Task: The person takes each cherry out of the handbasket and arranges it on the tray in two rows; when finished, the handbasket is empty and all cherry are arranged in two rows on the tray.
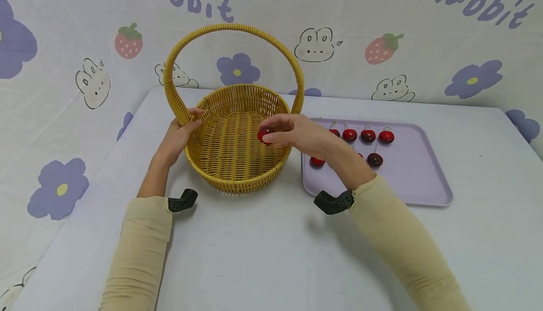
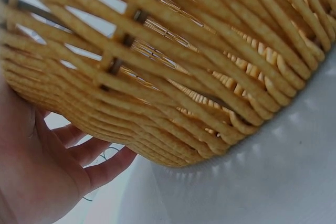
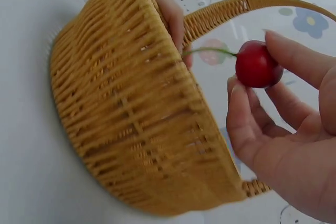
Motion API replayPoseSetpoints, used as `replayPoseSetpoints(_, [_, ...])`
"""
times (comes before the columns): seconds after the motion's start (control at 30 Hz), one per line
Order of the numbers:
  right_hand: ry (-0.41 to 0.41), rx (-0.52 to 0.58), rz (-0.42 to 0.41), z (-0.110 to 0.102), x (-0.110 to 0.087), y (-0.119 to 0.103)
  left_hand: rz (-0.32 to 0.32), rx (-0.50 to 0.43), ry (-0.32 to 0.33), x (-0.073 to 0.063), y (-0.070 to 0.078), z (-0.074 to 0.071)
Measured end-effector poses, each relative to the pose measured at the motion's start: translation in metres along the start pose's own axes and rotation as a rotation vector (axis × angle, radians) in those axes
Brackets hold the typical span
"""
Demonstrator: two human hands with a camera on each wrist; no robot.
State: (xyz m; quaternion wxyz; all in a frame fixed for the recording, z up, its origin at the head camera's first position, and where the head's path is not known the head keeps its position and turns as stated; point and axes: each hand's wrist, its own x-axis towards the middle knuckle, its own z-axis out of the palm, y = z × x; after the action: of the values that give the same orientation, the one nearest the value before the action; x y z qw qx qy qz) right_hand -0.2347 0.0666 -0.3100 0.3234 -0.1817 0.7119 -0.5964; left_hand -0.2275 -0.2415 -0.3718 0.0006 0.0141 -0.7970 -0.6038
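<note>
My right hand [image 1: 307, 134] pinches a dark red cherry [image 3: 257, 65] between thumb and fingers, over the right side of the yellow woven basket [image 1: 231, 184]. In the right wrist view the cherry's thin green stem [image 3: 210, 50] points toward the basket's rim. At the basket's left side, by the foot of the handle, my left hand [image 1: 178, 134] grips the rim. The left wrist view shows that hand's fingers [image 2: 113, 169] against the woven wall; part of the grip is hidden behind it. No cherries show on the visible basket floor.
To the right of the basket lies a lilac tray [image 1: 417, 174] with several cherries [image 1: 386, 136], some hidden behind my right hand and forearm. The basket's tall handle [image 1: 233, 27] arches above it. A patterned cloth [image 1: 271, 14] hangs behind the white table [image 1: 254, 254].
</note>
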Motion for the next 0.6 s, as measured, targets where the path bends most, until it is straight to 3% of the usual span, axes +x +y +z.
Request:
replayPoseSetpoints(0.3, [0.057,0.019,0.020,-0.014,-0.027,0.010,0.005,-0.001,0.000,0.000,-0.002,0.000])
replayPoseSetpoints(0.6, [0.063,0.030,0.062,-0.035,-0.055,0.030,0.011,-0.018,0.003,0.000,-0.001,0.001])
